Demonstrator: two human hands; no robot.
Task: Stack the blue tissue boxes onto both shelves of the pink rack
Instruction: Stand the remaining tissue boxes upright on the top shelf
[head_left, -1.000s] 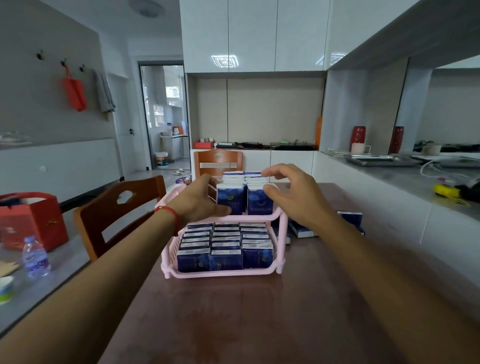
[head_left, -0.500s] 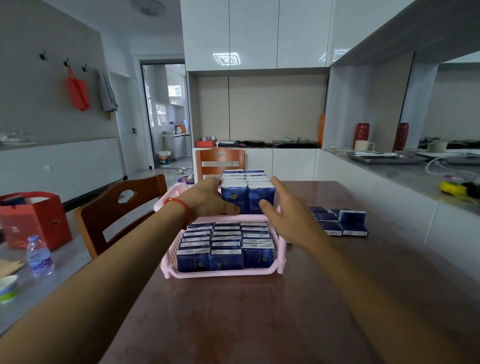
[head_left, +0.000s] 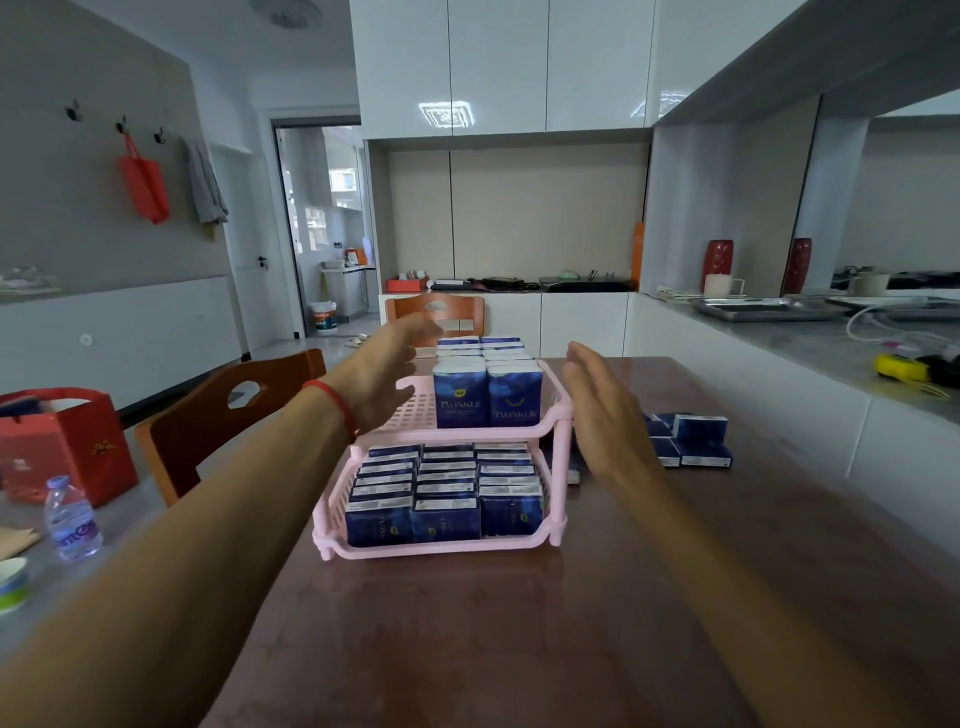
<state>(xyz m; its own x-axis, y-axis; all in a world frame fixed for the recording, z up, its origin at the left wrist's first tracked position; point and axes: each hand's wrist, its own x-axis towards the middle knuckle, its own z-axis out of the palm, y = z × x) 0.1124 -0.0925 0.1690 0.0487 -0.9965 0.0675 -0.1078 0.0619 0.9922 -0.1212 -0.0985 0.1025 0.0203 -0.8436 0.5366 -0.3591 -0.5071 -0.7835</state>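
Note:
A pink two-shelf rack (head_left: 555, 426) stands on the brown table. Its lower shelf is packed with several rows of blue tissue boxes (head_left: 447, 488). On the upper shelf two rows of upright blue boxes (head_left: 488, 395) fill the right part; the left part is bare pink grid. My left hand (head_left: 384, 374) hovers over that bare left part, fingers straight, holding nothing. My right hand (head_left: 602, 410) is open beside the rack's right end, palm toward it. More loose blue boxes (head_left: 691, 439) lie on the table to the right, partly hidden by my right hand.
Two wooden chairs (head_left: 228, 415) stand at the table's left and far sides. A red gift bag (head_left: 62, 441), a water bottle (head_left: 70, 519) and a paper cup (head_left: 10, 584) sit on the grey surface at left. A white counter (head_left: 810, 374) runs along the right.
Both hands have come off the upper-shelf boxes and moved apart. The left hand has lifted and straightened; the right hand has drawn back to the rack's right end.

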